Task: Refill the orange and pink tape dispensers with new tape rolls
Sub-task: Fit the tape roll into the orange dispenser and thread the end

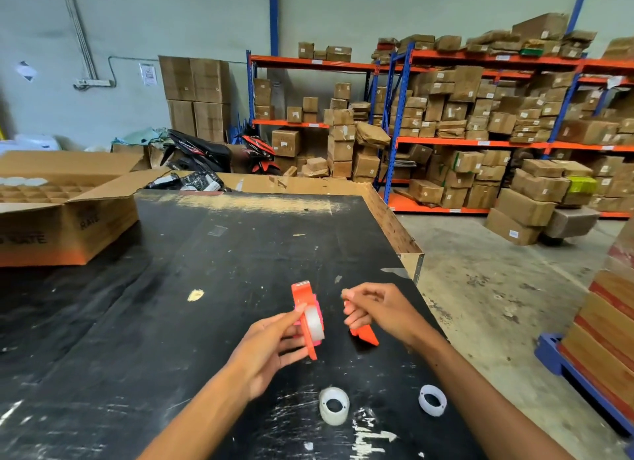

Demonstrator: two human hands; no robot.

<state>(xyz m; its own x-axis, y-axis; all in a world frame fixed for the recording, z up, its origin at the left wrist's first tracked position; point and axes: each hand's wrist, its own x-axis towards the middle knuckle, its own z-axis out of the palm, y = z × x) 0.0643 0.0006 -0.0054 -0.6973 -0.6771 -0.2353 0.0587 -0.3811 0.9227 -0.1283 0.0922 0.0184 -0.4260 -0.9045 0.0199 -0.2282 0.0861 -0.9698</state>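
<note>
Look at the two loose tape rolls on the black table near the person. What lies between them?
Nothing but bare, scuffed black tabletop separates the left roll from the right roll in the head view; both hands are farther up the table.

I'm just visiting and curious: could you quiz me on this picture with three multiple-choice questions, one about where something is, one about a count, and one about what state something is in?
1. Where is the open cardboard box with dividers?
A. on the table's far left
B. on the floor to the right
C. under the hands

2. How many loose tape rolls lie on the black table near the person?
A. none
B. two
C. five

3. What is the left hand doing?
A. resting flat and empty
B. holding the orange dispenser with a tape roll in it
C. lifting a box

Answers:
1 A, it sits on the tabletop at far left.
2 B, one roll and another lie by the near edge.
3 B, its fingers grip the dispenser, while the right hand holds a separate orange piece.
</note>
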